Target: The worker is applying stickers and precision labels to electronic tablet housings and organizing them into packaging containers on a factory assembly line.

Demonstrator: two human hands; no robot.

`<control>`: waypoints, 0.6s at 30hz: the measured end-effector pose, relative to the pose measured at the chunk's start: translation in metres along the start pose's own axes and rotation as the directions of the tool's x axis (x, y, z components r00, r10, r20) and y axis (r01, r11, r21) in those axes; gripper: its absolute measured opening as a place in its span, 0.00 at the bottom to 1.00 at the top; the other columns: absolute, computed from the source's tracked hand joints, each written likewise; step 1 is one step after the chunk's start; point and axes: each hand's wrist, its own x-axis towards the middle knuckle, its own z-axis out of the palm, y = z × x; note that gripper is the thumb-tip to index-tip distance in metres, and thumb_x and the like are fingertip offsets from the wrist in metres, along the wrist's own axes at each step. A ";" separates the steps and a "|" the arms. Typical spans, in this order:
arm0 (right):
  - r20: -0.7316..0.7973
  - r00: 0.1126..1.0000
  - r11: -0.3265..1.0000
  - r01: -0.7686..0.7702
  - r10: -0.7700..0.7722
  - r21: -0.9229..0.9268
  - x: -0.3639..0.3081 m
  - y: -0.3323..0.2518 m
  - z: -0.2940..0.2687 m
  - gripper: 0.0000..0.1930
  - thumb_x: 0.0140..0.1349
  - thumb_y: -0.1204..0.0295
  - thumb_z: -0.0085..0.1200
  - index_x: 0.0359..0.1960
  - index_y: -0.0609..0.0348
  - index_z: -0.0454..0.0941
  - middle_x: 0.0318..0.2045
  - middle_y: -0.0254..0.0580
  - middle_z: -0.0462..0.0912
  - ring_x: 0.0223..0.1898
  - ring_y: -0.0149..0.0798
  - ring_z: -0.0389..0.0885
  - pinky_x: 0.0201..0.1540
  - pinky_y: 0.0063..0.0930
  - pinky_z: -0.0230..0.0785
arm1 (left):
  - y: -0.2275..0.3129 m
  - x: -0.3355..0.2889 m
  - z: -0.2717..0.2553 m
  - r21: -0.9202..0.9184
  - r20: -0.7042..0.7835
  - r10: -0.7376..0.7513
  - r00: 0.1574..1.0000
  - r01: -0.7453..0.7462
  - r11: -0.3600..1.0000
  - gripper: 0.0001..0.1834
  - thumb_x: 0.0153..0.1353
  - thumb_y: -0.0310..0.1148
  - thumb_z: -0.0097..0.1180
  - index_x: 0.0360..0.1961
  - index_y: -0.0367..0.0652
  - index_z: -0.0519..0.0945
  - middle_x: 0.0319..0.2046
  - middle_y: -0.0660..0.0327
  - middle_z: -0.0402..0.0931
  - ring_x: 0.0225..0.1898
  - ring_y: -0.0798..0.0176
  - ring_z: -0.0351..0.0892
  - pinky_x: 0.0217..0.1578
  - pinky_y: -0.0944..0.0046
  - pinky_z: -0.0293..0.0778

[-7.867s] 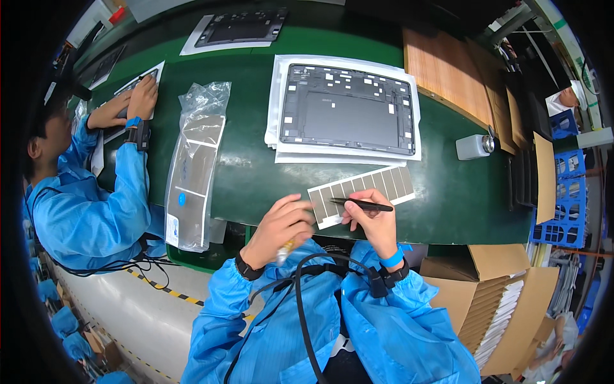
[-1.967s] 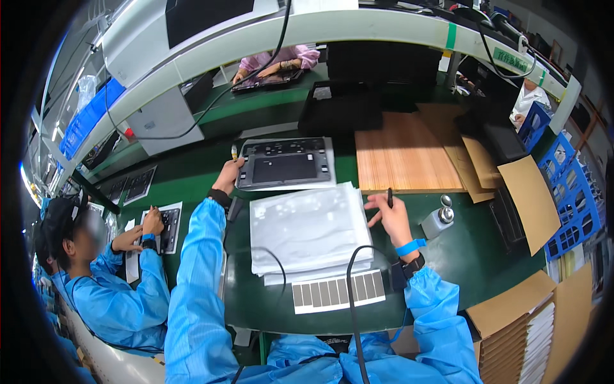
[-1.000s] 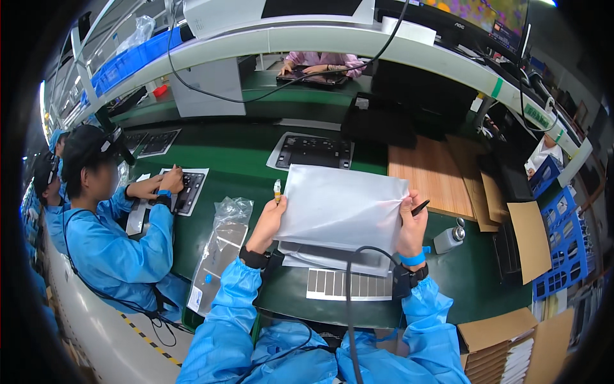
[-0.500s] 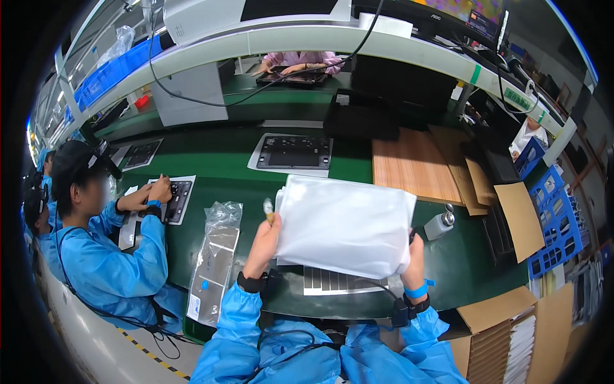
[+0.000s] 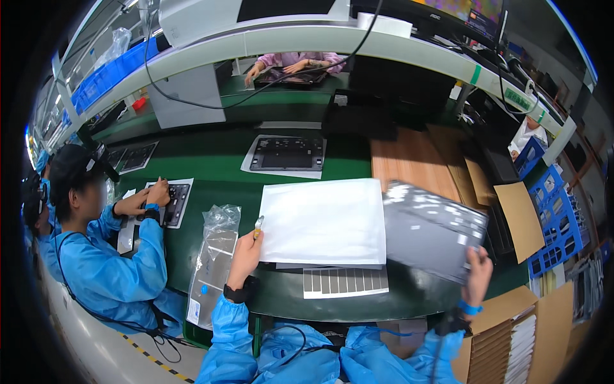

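Note:
A white flat sleeve (image 5: 323,221) lies in front of me, over the near part of the bench. My left hand (image 5: 244,257) pinches its left edge, with a small pale, yellowish-banded thing showing at the fingertips. To the right, my right hand (image 5: 478,276) grips the lower right edge of a dark thin panel (image 5: 435,230), tilted and smeared by motion. White patches cover its upper part, like a laptop's shell. Below the sleeve lies a sheet of grey strips (image 5: 345,283), its top edge covered.
A similar dark panel (image 5: 286,153) rests on white sheeting farther back. Left are a clear plastic bag (image 5: 214,262) and a co-worker (image 5: 115,256) handling another panel. Wooden boards (image 5: 409,163), a blue crate (image 5: 559,224) and an open carton (image 5: 499,310) stand right.
The dark panel has come into sight in my right hand, which has moved right, away from the sleeve. The sleeve now lies flatter and farther left, together with my left hand. A white bottle is now hidden.

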 end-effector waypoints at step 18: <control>0.558 0.763 0.934 -0.352 0.326 -0.066 0.016 0.109 0.195 0.12 0.65 0.65 0.59 0.34 0.64 0.78 0.27 0.27 0.76 0.28 0.23 0.70 0.31 0.24 0.65 | -0.028 0.005 0.037 -0.059 -0.124 0.098 0.987 -0.106 0.993 0.26 0.73 0.43 0.42 0.64 0.37 0.66 0.33 0.46 0.81 0.37 0.46 0.82 0.39 0.53 0.73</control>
